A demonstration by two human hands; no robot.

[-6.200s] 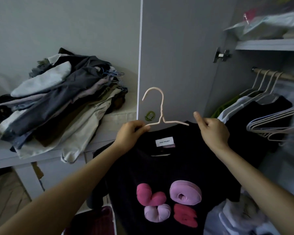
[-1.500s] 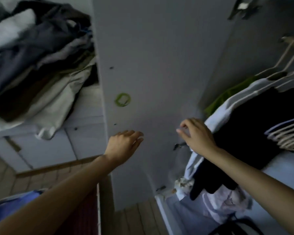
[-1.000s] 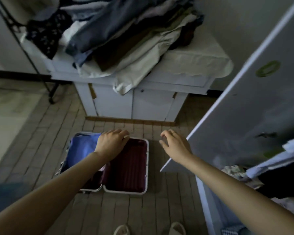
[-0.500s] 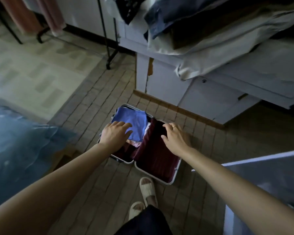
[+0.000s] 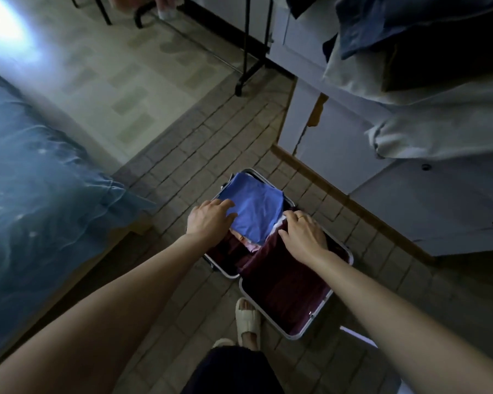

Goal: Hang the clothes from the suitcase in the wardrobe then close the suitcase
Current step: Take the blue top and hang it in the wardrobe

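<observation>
Head: hands on blue garment (unlabelled)

blue shirt, maroon-lined suitcase

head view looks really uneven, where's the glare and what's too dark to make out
Head view: a blown-out glare patch washes the top-left floor and hazes the blue bedding; the clothes pile at top right sinks into shadow; the blue garment between both hands reads clearly, but the suitcase lining is murky; wide-angle bending shows at the edges.
</observation>
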